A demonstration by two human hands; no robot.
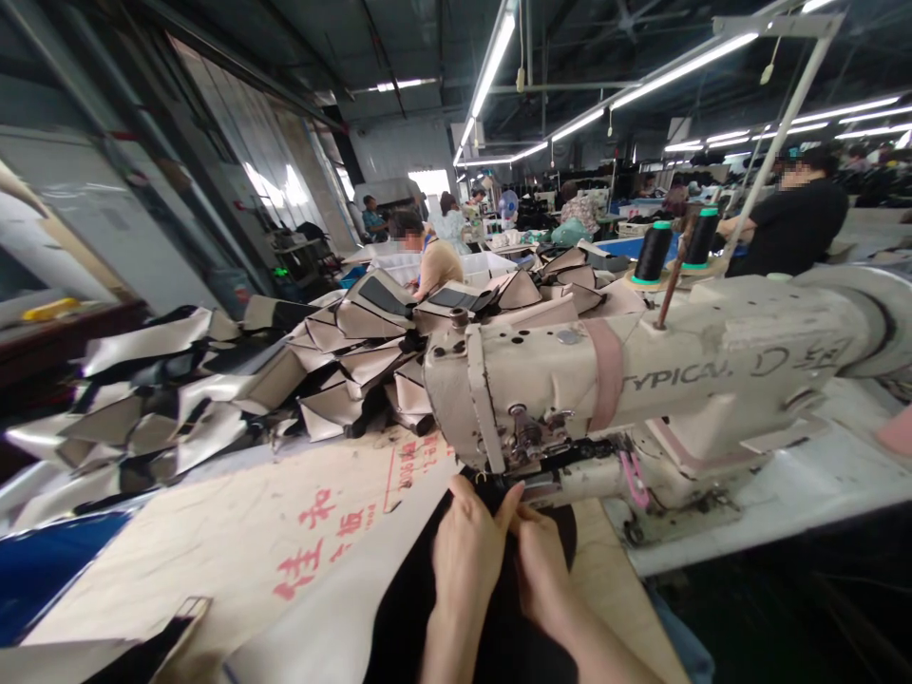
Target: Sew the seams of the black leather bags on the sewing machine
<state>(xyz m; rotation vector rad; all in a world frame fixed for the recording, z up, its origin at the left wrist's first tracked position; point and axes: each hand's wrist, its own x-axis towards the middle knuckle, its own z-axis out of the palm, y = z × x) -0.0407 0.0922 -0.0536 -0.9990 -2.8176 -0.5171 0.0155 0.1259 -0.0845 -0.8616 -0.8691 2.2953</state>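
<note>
A beige sewing machine (527, 380) stands in front of me, its needle area low at its left end. Under it lies a black fabric piece (406, 608) with a pale beige panel (334, 589) along its left side. Close below the needle, my left hand (466, 541) is closed on the black fabric, its thumb pointing right. My right hand (542, 560) pinches the same fabric just to the right, the two hands nearly touching. The fingertips are partly hidden by the fabric and hands.
A heap of beige and black sewn pieces (342, 361) covers the table behind and left. A wooden board (235, 532) with red lettering lies under the work. Black thread cones (652, 252) stand behind the machine. Several people sit further back, one person (438, 261) beyond the heap.
</note>
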